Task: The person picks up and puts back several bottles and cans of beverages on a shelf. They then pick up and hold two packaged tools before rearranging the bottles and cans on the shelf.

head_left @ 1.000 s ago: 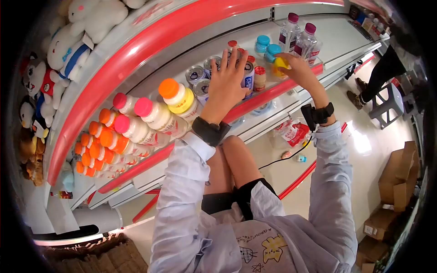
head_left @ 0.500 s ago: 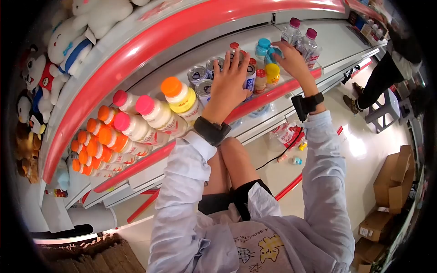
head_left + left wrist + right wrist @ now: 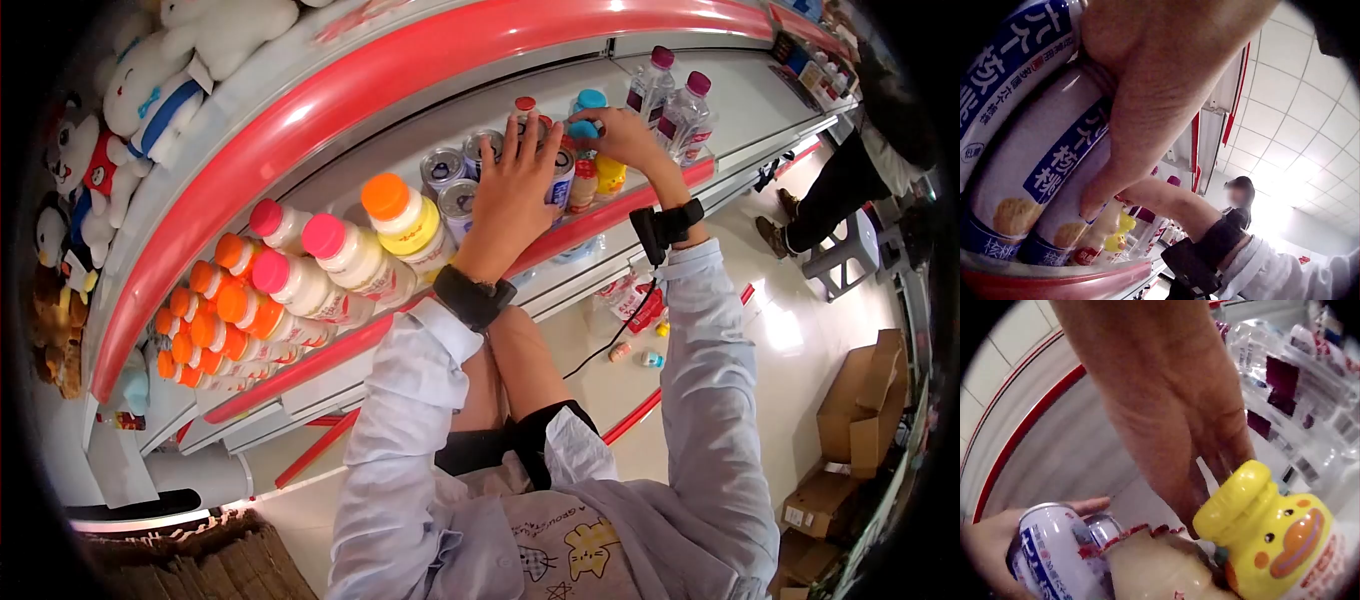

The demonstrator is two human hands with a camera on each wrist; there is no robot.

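My left hand (image 3: 512, 198) lies with spread fingers over several blue-and-white drink cans (image 3: 441, 166); in the left wrist view its thumb is right at a can (image 3: 1054, 162). To the right, my right hand (image 3: 632, 138) pinches a small bottle by its blue cap (image 3: 581, 130). Another blue-capped bottle (image 3: 590, 99) stands just behind. Nearer the shelf edge is a yellow bottle with a duck face (image 3: 1282, 540), beside a small red-capped bottle (image 3: 581, 188). In the right wrist view the fingertips are partly hidden behind the yellow bottle.
Clear bottles with purple caps (image 3: 684, 115) stand right of my right hand. Milky bottles with orange and pink caps (image 3: 330, 245) fill the left of the shelf. A red rail (image 3: 580, 232) edges it. Plush toys (image 3: 140, 110) sit at far left; a person and a stool (image 3: 842, 250) are at right.
My right hand let go of the yellow duck bottle, moved back to the blue-capped bottle and shifted it left, toward the cans. My left hand stays over the cans.
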